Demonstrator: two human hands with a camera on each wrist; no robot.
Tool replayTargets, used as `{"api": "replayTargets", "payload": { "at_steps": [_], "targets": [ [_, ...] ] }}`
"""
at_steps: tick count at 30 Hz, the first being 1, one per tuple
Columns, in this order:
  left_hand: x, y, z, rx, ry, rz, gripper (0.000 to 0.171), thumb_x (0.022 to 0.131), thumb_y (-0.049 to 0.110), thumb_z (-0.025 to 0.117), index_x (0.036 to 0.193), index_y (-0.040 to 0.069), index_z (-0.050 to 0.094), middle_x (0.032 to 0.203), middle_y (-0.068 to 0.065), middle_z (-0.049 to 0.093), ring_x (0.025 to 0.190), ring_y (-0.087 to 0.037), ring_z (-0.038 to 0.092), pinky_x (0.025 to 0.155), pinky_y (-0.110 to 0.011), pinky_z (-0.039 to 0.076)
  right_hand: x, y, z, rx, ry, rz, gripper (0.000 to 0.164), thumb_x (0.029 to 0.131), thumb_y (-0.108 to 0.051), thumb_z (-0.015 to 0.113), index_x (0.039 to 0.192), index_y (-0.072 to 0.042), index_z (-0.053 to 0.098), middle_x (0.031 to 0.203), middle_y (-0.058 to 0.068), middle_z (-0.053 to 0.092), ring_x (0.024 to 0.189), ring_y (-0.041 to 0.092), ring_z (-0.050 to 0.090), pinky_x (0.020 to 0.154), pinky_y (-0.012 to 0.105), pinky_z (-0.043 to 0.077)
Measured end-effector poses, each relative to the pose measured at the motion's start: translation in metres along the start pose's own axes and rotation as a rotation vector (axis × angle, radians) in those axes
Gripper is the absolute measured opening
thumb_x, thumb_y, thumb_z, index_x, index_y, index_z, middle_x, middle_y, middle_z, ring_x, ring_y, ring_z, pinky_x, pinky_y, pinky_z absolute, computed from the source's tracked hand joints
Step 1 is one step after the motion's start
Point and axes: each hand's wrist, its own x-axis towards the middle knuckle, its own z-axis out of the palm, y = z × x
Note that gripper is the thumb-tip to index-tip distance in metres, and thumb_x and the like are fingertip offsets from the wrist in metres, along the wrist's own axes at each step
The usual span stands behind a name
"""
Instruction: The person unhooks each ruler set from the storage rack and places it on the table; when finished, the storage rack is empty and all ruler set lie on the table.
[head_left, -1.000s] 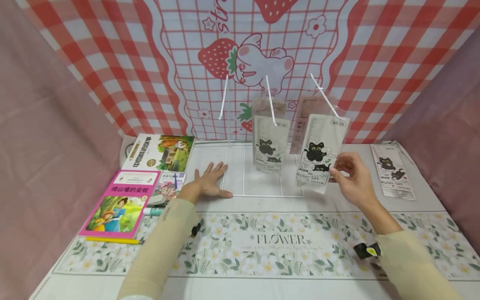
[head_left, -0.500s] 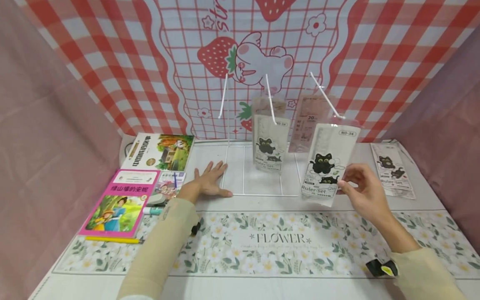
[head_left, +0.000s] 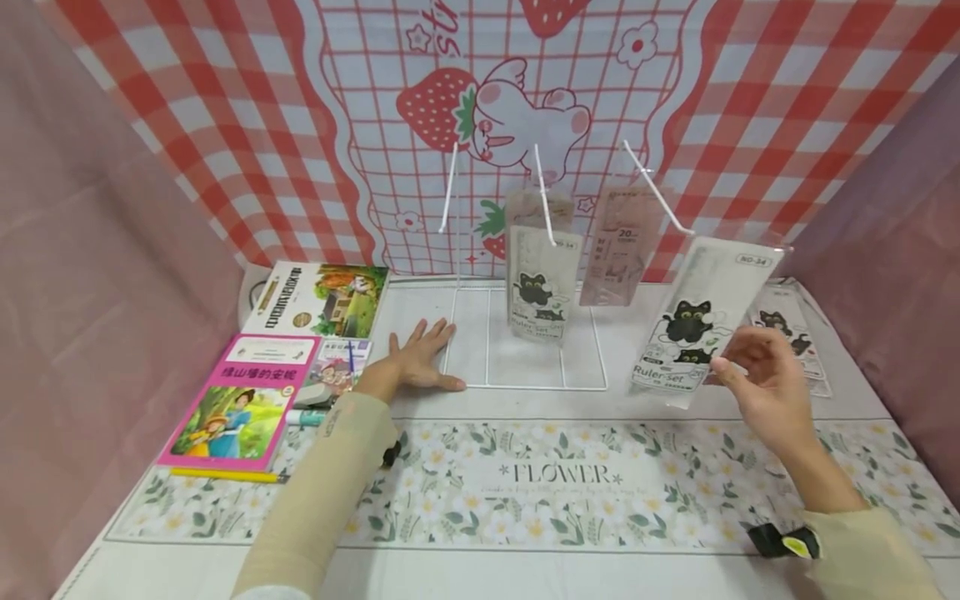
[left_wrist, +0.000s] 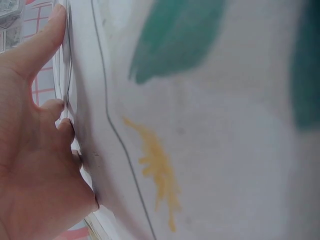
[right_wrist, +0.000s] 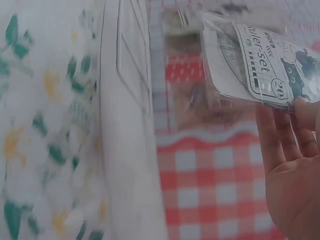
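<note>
My right hand (head_left: 772,387) pinches the lower right edge of a ruler set packet (head_left: 693,325) with black cats on its card. That packet tilts to the right, its upper left corner beside the tip of the right hook (head_left: 660,200); I cannot tell whether they touch. In the right wrist view, thumb and fingers hold the packet (right_wrist: 265,65). My left hand (head_left: 420,362) rests with spread fingers on the left of the white wire rack's base (head_left: 525,387). Another ruler set packet (head_left: 542,283) hangs at the middle hook. Behind, a pinkish packet (head_left: 618,246) hangs at the right hook.
Another ruler set packet (head_left: 787,321) lies at the right, partly behind my right hand. Two books, a pink one (head_left: 236,408) and a white one (head_left: 322,300), lie at the left with a yellow pencil (head_left: 225,475). A checked cloth (head_left: 247,150) hangs behind.
My right hand has drawn the ruler set packet forward and to the right along the hook to its tip, and the packet has tilted. My left hand has stayed in place.
</note>
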Motion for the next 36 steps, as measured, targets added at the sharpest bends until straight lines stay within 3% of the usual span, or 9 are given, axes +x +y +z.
{"api": "replayTargets", "payload": {
  "at_steps": [5,8,13,18,20,24,27,32,36],
  "targets": [
    [0.001,0.0,0.0,-0.006,-0.001,-0.01,0.112,0.074,0.069,0.068,0.157,0.028,0.004,0.166,0.004,-0.005,0.154,-0.028,-0.012,0.115,-0.071,-0.012,-0.009,0.016,-0.032,-0.037,0.175,0.139,0.04,0.086,0.022,0.052,0.12,0.001,0.052,0.098,0.001,0.06,0.088,0.004,0.065,0.066,0.014,0.058],
    [0.0,-0.001,-0.001,-0.006,0.002,-0.017,0.112,0.074,0.069,0.068,0.157,0.029,0.004,0.166,0.004,-0.005,0.154,-0.028,-0.012,0.115,-0.071,-0.012,-0.01,0.028,-0.046,-0.15,0.254,0.279,0.039,0.086,0.017,0.056,0.119,-0.005,0.056,0.095,-0.005,0.063,0.081,-0.001,0.065,0.061,0.013,0.057],
    [0.0,-0.002,-0.002,-0.013,0.001,-0.017,0.112,0.074,0.069,0.068,0.157,0.028,0.005,0.166,0.004,-0.005,0.154,-0.028,-0.012,0.115,-0.071,-0.013,0.0,0.05,-0.072,-0.563,0.176,0.572,0.041,0.093,-0.005,0.061,0.133,-0.003,0.054,0.084,-0.03,0.059,0.073,-0.016,0.06,0.059,0.012,0.056],
    [0.001,-0.002,-0.001,-0.019,-0.004,-0.016,0.112,0.073,0.069,0.069,0.157,0.029,0.005,0.166,0.005,-0.005,0.154,-0.027,-0.012,0.115,-0.071,-0.013,0.014,0.082,-0.1,-0.673,0.083,0.789,0.057,0.094,-0.031,0.061,0.143,-0.006,0.046,0.082,-0.034,0.053,0.071,-0.016,0.058,0.054,0.019,0.055],
    [0.001,-0.002,-0.001,-0.01,-0.004,-0.014,0.112,0.073,0.07,0.068,0.157,0.029,0.005,0.166,0.005,-0.005,0.154,-0.027,-0.012,0.115,-0.071,-0.012,0.02,0.092,-0.105,-0.675,0.078,0.859,0.06,0.094,-0.036,0.061,0.144,-0.007,0.045,0.085,-0.028,0.057,0.07,-0.013,0.058,0.051,0.022,0.054],
    [0.002,-0.002,-0.001,0.001,-0.005,-0.012,0.112,0.073,0.07,0.068,0.157,0.029,0.005,0.166,0.005,-0.004,0.155,-0.027,-0.011,0.115,-0.071,-0.012,0.031,0.098,-0.105,-0.724,0.06,0.943,0.058,0.096,-0.028,0.058,0.144,0.0,0.043,0.103,0.004,0.069,0.065,-0.01,0.058,0.051,0.024,0.054],
    [0.002,-0.002,-0.001,-0.002,-0.001,-0.017,0.112,0.073,0.07,0.068,0.157,0.029,0.005,0.166,0.005,-0.004,0.155,-0.027,-0.011,0.115,-0.071,-0.012,0.039,0.095,-0.103,-0.837,0.025,0.98,0.053,0.097,-0.025,0.054,0.141,0.003,0.046,0.122,0.028,0.062,0.067,-0.008,0.055,0.054,0.021,0.053],
    [0.002,-0.002,0.0,0.007,-0.007,-0.018,0.112,0.074,0.07,0.067,0.157,0.029,0.004,0.166,0.005,-0.005,0.154,-0.027,-0.012,0.115,-0.071,-0.012,0.043,0.092,-0.108,-0.959,0.036,1.072,0.049,0.098,-0.026,0.049,0.139,0.0,0.049,0.137,0.029,0.052,0.097,0.025,0.059,0.058,0.022,0.044],
    [0.002,-0.002,0.0,0.012,-0.01,-0.017,0.112,0.074,0.07,0.067,0.157,0.029,0.004,0.166,0.005,-0.005,0.154,-0.027,-0.012,0.115,-0.071,-0.012,0.04,0.091,-0.114,-1.018,0.026,1.063,0.046,0.096,-0.023,0.05,0.135,0.001,0.053,0.133,0.031,0.053,0.116,0.044,0.05,0.073,0.039,0.049]
  ]
}}
